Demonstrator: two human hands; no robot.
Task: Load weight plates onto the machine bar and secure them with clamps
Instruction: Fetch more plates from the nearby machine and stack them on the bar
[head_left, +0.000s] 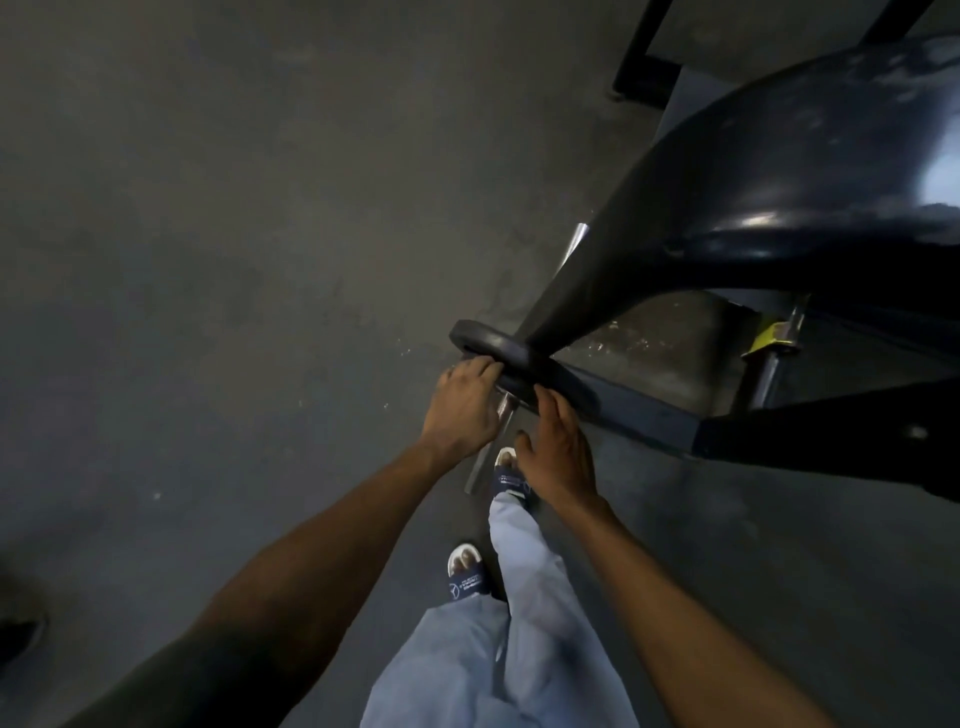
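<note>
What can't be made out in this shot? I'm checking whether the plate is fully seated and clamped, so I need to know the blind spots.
Head view, the only one:
- Weight plate: its far part is hidden behind the black machine arm, so seating is unclear.
- Bar: partly covered by the left hand and right hand.
- Clamp: none visible.
- Machine frame: cut off by the right edge.

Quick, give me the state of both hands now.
Left hand: fingers curled on the weight plate rim.
Right hand: open, fingertips on the plate's edge.

Sandal (467, 581) strap print present, too blurred to read.
</note>
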